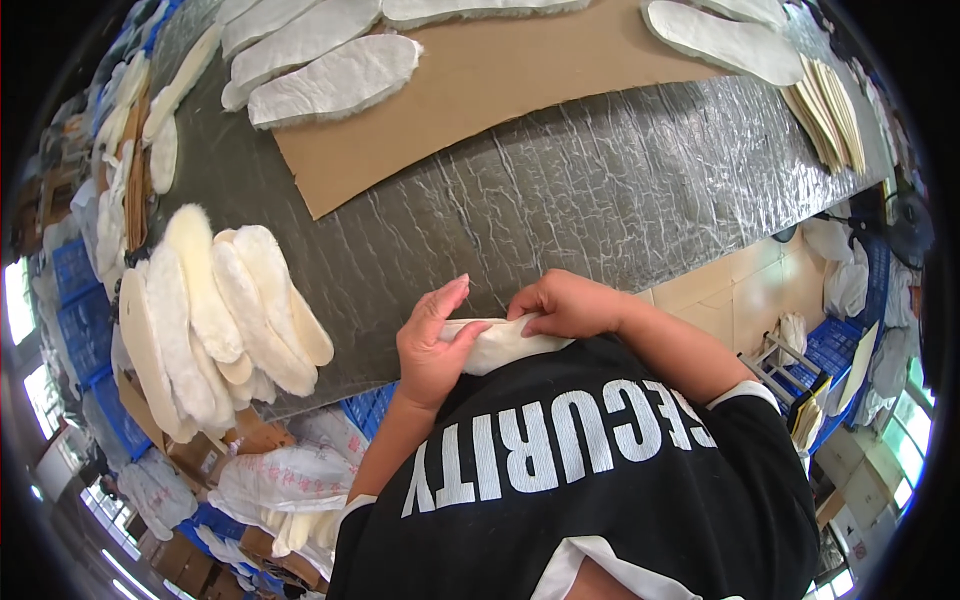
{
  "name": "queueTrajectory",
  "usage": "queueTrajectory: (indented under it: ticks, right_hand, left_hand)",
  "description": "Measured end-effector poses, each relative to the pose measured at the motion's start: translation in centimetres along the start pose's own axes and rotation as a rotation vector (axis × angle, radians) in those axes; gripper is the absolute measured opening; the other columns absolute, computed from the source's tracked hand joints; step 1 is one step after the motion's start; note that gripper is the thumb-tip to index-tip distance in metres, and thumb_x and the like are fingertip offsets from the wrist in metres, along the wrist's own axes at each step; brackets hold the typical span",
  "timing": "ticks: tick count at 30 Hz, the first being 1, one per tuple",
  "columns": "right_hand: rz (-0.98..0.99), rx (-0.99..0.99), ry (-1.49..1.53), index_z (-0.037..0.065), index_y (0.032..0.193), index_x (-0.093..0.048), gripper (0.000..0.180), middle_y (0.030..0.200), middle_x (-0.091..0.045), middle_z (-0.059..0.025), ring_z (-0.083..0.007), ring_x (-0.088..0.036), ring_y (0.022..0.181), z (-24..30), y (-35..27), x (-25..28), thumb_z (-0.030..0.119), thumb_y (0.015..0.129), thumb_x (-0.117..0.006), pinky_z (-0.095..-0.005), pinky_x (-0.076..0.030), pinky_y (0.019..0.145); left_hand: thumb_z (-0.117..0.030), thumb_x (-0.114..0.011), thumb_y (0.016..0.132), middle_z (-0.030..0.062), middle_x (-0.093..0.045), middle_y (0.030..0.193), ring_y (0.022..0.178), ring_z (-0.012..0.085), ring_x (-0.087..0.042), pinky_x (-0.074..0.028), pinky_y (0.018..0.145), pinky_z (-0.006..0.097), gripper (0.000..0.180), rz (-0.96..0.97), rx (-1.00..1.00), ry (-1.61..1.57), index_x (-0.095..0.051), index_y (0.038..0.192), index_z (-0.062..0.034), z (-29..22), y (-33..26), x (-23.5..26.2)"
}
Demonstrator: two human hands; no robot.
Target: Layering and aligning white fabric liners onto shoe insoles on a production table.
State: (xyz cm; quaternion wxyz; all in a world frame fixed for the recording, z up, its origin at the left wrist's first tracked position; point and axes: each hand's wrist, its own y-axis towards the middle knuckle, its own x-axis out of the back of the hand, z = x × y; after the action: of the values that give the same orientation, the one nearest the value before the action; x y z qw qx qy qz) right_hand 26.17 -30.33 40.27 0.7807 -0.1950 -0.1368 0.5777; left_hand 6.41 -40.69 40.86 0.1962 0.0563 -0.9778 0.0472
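Observation:
A white, soft-looking insole (505, 347) is held low against my black shirt at the table's near edge. The fingers of my right hand (568, 305) are bent and pinch its upper edge. At the other end, my left hand (432, 345) has the thumb laid over the insole and the fingers stretched up behind it, so the insole's end rests between thumb and palm. The insole's lower part is hidden against the shirt.
Fluffy cream insoles (215, 320) are piled at the table's left edge. Brown cardboard (500, 75) lies across the far side, with white fleece insoles (335, 82) on it. Thin beige insoles (825, 115) stack at the far right. Blue crates (835, 350) stand beyond the table's right.

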Motion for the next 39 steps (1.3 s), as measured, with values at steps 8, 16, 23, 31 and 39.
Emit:
queueTrajectory:
  ticks: [8, 16, 23, 31, 39]
  right_hand:
    - [-0.010, 0.029, -0.029, 0.003, 0.096, -0.065, 0.021, 0.080, -0.067, -0.0134, -0.0249, -0.063, 0.071, 0.1, 0.1, -0.3, 0.007, 0.076, -0.066, -0.0346, -0.047, 0.068]
    - [0.080, 0.018, -0.246, 0.005, 0.097, -0.063, 0.020, 0.077, -0.066, -0.0138, -0.0311, -0.062, 0.071, 1.8, 0.6, -0.6, 0.016, 0.081, -0.064, -0.0388, -0.047, 0.066]
    - [0.105, -0.025, -0.274, 0.007, 0.096, -0.067, 0.027, 0.085, -0.066, -0.0161, -0.0315, -0.063, 0.081, 1.5, 2.8, -1.2, 0.029, 0.088, -0.053, -0.0412, -0.047, 0.072]
    - [0.215, 0.019, -0.270, 0.002, 0.083, -0.066, 0.021, 0.074, -0.064, -0.0167, -0.0323, -0.060, 0.067, 1.7, 4.3, -1.4, 0.021, 0.080, -0.056, -0.0409, -0.046, 0.064]
    - [0.243, 0.022, -0.252, 0.002, 0.079, -0.066, 0.018, 0.071, -0.063, -0.0165, -0.0309, -0.059, 0.065, 1.8, 5.0, -1.8, 0.017, 0.076, -0.057, -0.0406, -0.046, 0.062]
  left_hand:
    - [-0.007, -0.075, 0.066, 0.0078, -0.067, 0.102, 0.097, 0.0255, -0.058, -0.041, 0.089, 0.035, 0.025, 0.313, -0.159, 0.141, -0.064, 0.089, -0.0024, 0.8, -0.1, 2.3]
    - [-0.005, -0.071, 0.071, 0.0077, -0.066, 0.093, 0.090, 0.0234, -0.058, -0.042, 0.084, 0.034, 0.017, 0.344, -0.103, 0.145, -0.063, 0.085, -0.0016, 0.3, -0.2, 2.0]
    - [-0.002, -0.068, 0.072, 0.0092, -0.062, 0.091, 0.086, 0.0259, -0.056, -0.046, 0.075, 0.035, 0.011, 0.098, -0.133, 0.163, -0.063, 0.082, -0.0018, 0.5, -1.0, 2.5]
    - [-0.006, -0.072, 0.068, 0.0038, -0.059, 0.083, 0.084, 0.0230, -0.054, -0.041, 0.079, 0.034, 0.012, 0.237, -0.108, 0.311, -0.067, 0.079, -0.0049, 0.0, -2.2, 3.9]
    - [-0.006, -0.071, 0.067, 0.0025, -0.058, 0.082, 0.084, 0.0220, -0.053, -0.039, 0.078, 0.036, 0.009, 0.280, -0.201, 0.372, -0.065, 0.075, -0.0064, -0.7, -1.6, 3.4]
